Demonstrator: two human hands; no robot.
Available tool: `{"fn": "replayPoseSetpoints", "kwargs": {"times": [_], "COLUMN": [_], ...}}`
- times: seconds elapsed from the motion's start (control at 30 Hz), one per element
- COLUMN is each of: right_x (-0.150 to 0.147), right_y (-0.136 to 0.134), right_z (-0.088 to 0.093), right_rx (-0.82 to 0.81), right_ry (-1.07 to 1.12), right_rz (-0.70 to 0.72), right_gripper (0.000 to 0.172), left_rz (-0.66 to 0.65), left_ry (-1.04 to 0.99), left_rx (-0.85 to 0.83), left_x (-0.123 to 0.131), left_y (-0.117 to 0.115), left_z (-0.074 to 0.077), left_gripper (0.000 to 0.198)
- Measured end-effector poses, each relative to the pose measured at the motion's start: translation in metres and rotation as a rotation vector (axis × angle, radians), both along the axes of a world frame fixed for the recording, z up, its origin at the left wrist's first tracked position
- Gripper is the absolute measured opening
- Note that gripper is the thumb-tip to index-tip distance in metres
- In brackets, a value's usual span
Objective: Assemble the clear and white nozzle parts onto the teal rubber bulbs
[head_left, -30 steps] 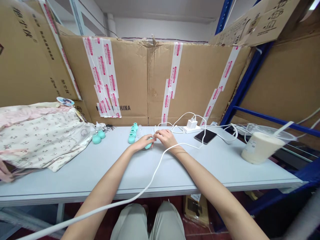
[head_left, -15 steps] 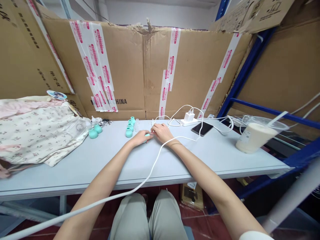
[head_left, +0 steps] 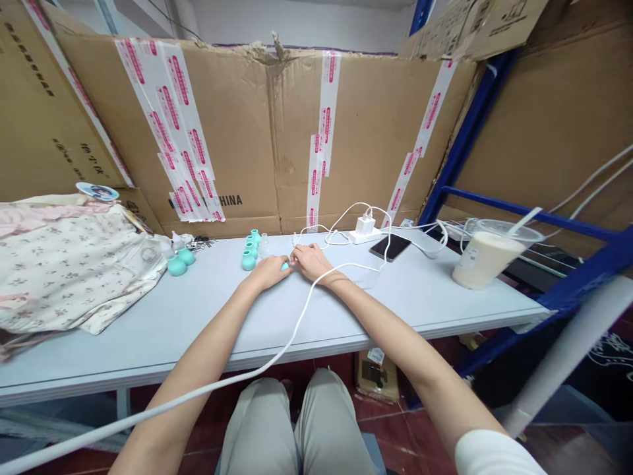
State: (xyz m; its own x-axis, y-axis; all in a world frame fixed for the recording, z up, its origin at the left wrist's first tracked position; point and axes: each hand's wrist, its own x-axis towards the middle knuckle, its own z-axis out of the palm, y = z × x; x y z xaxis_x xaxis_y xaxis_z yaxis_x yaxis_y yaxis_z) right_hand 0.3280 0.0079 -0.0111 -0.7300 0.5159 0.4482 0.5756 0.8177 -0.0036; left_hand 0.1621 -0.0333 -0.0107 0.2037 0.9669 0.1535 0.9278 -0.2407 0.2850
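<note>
My left hand (head_left: 273, 271) is closed around a small teal rubber bulb (head_left: 285, 266), mostly covered by the fingers. Close against it, my right hand (head_left: 310, 260) pinches at the bulb's end; a small clear part seems to be between the fingertips, too small to make out. Just left of my hands stands a row of several teal bulbs (head_left: 248, 260) with open necks upward. Clear plastic pieces (head_left: 264, 245) stand beside that row. Farther left, teal bulbs with clear tips (head_left: 177, 265) sit near the cloth bag.
A floral cloth bag (head_left: 74, 264) covers the table's left end. Small metal pieces (head_left: 200, 243) lie behind the bulbs. Right of my hands are a white charger (head_left: 365, 225), a phone (head_left: 390, 247) and a drink cup (head_left: 487, 256). A white cable (head_left: 297, 326) crosses over my right forearm.
The view has shifted slightly, moving everything a little left. My hands stay together at the same spot; the teal bulb is turned a little and less of it shows.
</note>
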Motion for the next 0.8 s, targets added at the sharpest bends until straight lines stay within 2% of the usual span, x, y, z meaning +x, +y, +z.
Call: {"fn": "replayPoseSetpoints", "kwargs": {"times": [0.2,0.33,0.4,0.5,0.6,0.67,0.8], "right_x": [-0.001,-0.003,0.0,0.011,0.024,0.024,-0.008], "right_y": [0.001,0.005,0.013,0.032,0.052,0.061,0.07], "right_z": [-0.006,-0.009,-0.008,0.001,0.016,0.024,0.029], "right_rx": [-0.02,-0.139,-0.216,-0.289,-0.218,-0.185,-0.075], "right_ry": [0.033,0.152,0.26,0.538,0.789,0.723,0.256], "right_rz": [-0.017,-0.042,-0.058,-0.141,-0.299,-0.308,-0.199], "right_gripper": [0.015,0.018,0.017,0.018,0.019,0.019,0.015], "left_rz": [0.017,0.009,-0.003,-0.035,-0.012,0.081,0.348], "left_ry": [0.052,0.072,0.086,0.132,0.092,-0.034,-0.347], "left_rx": [0.024,0.043,0.064,0.075,0.19,0.364,0.63], "left_x": [0.003,0.005,0.007,0.008,0.006,0.001,-0.017], "left_y": [-0.002,-0.003,-0.005,-0.007,-0.008,-0.008,-0.006], "left_z": [0.0,0.001,0.001,0.004,0.012,0.02,0.031], "left_gripper": [0.036,0.037,0.036,0.031,0.03,0.032,0.031]}}
